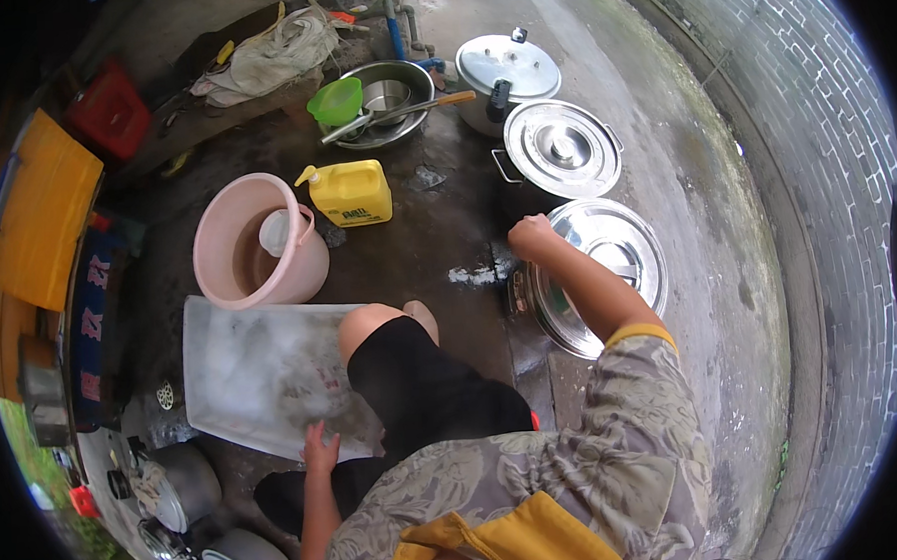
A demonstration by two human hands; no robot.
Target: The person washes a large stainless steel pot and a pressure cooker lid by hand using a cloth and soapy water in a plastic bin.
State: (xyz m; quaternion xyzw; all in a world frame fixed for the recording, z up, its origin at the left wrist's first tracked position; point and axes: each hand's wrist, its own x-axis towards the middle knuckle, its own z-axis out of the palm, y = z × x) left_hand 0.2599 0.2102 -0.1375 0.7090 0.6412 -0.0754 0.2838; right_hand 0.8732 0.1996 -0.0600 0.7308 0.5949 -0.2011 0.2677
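Observation:
My left hand (pixel 321 449) is over the near edge of a translucent plastic tub (pixel 203 411), its fingers spread and nothing in them. Cloudy, sudsy water (pixel 264 363) fills the tub. My right hand (pixel 532 237) is curled at the left rim of a lidded stainless steel pot (pixel 642 234); whether it grips anything is hidden. Just beyond it stands another steel pot with a shiny lid (pixel 533 145). A pink bucket (pixel 214 238) holds brownish water and a white plastic scoop or bowl (pixel 274 233). Beside it is a yellow pump jug (pixel 355 194) bearing writing.
A steel basin (pixel 412 135) holds a green plastic bowl (pixel 335 99) and a wooden-handled utensil (pixel 452 99). A pressure cooker (pixel 510 63) stands at the back right, near pipes (pixel 395 34). More pots (pixel 190 475) sit at lower left. A brick wall (pixel 838 263) runs along the right.

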